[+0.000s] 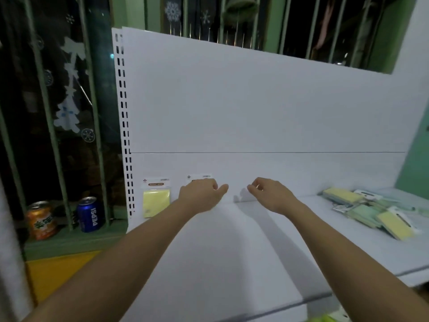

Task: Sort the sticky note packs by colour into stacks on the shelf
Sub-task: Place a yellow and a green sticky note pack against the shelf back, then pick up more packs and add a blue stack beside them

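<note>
At the back of the shelf (232, 240), our fingers: left hand (200, 194) has them loosely curled and drooping over a second pack (199, 178) leaning on the back panel (255, 101). Only that pack's white header card shows above the knuckles; its colour is hidden. We can't tell if the fingertips are touching it or clamped on it. Thumb sticks out toward 3 o'clock.

Right hand (271, 194) sits just at 3 o'clock of the left, a gap between them. Its fingers are loosely curled, holding nothing, tips pointing toward 9 o'clock and hovering above the shelf near the back panel.

Both our forearms run in from 6 o'clock, bare.

Yellow pack (156, 198) stands propped against the back panel at 9 o'clock of the left hand, near the slotted upright (125, 124).

Unsorted pile (371, 210) lies well apart at 3 o'clock of the right hand: yellow and green packs jumbled and overlapping, flat on the shelf.

Off the shelf at 9 o'clock, on a green ledge (69, 240): orange can (41, 220) and blue Pepsi can (90, 214), side by side.
</note>
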`<state>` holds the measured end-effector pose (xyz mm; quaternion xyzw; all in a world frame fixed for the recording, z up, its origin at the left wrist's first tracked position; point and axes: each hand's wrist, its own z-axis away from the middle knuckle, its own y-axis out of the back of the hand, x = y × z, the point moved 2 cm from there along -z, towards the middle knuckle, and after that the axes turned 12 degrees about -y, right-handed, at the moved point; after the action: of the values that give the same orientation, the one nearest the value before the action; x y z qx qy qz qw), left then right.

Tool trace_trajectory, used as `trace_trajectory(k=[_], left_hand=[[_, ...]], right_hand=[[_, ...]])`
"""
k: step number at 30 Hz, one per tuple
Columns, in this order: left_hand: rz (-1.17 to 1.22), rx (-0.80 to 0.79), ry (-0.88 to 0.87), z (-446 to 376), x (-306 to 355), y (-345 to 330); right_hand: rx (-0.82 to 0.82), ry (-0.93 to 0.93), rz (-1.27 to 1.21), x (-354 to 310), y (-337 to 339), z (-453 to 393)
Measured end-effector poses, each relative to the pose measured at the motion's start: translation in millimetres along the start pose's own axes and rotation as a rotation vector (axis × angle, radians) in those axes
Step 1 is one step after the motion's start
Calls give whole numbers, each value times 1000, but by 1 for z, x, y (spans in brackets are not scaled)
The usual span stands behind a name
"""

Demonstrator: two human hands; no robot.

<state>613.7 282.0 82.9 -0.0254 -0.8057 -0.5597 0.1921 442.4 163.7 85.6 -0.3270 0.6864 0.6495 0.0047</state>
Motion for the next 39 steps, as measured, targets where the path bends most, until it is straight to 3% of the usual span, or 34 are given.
trace_trajectory(k=[7,14,22,29,39], left_hand=[[19,-78,-75,-8,99,-38],[35,-137,-95,0,227,-91],[127,-145,-146,-5,349,-148],[189,-114,-141,-30,394,-188],[299,4,-133,-116,394,-242]], right_hand=[[24,-38,71,80,43,29],[-1,-128,40,211,98,75],[93,-222,17,344,163,110],[116,-265,-69,414,177,101],[173,-220,-225,466,152,15]])
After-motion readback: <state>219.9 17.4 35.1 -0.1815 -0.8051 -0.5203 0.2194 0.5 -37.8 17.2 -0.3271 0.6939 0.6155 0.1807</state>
